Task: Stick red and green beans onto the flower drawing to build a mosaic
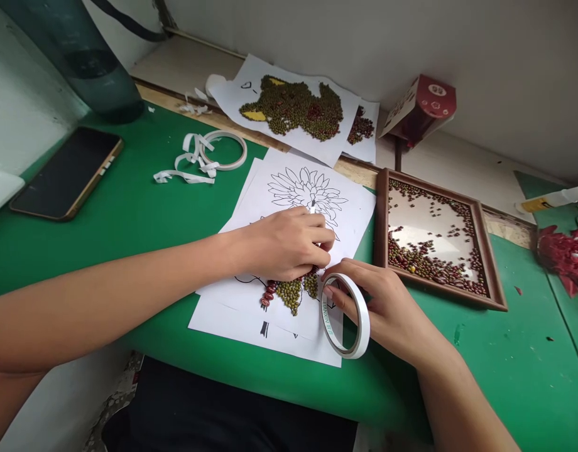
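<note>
A sheet of white paper [223,317] lies before me, with a flower drawn in black outline [308,188]. Green beans [289,294] and a short column of dark red beans [269,292] cover leaf and stem parts low on it. Over the drawing's middle, my left hand [293,243] rests with curled, closed fingers. A small white piece with a dark end shows by its knuckles; what the fingertips grip is hidden. My right hand [378,298] holds a roll of white double-sided tape [362,323] upright at the paper's right edge, its fingers near my left fingertips.
A wooden-framed tray [491,270] of loose beans stands right. Behind lie a bean-covered animal picture [293,107] and a red box [425,107]. Another tape roll [242,154] with peeled strips [188,176], a phone [67,172] and a dark bottle [86,63] are left.
</note>
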Tool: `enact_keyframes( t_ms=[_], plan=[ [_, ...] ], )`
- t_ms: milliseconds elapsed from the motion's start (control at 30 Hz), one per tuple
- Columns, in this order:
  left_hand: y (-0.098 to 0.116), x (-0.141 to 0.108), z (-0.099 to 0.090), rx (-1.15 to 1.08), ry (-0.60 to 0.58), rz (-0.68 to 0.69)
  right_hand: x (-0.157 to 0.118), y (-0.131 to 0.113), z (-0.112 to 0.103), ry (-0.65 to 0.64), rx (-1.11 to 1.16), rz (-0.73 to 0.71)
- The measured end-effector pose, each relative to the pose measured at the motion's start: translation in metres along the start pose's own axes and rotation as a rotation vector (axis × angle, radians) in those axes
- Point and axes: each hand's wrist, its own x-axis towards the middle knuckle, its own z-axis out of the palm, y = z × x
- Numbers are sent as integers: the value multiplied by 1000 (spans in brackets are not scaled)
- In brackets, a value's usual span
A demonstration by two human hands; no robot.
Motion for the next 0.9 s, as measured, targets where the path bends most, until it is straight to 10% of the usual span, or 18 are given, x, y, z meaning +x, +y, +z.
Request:
enact_keyframes(
  t_ms=[900],
  plan=[
    [-1,-1,2,10,-15,-18,-2,0,-1,-35,5,18]
  ],
)
